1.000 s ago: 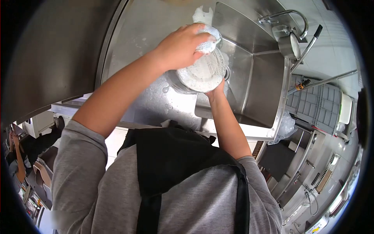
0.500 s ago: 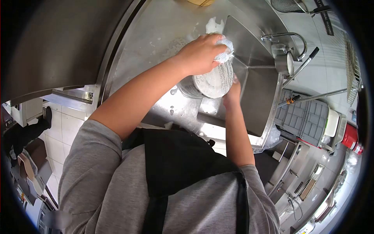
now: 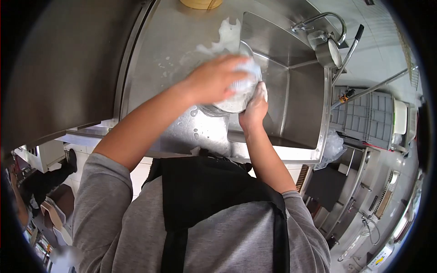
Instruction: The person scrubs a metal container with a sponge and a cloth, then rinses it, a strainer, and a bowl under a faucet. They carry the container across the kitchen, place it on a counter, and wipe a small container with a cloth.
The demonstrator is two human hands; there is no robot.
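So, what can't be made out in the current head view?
Head view: white scrubber, outline and texture blurred, partly covered by the left hand.
Head view: right hand, most fingers hidden behind the round dish.
Head view: tan round object, cut off by the top edge.
Head view: sign at lower right, lettering too small to read.

The left hand (image 3: 217,81) — blurred, back uppermost — is just beside the partly hidden right hand (image 3: 255,108).
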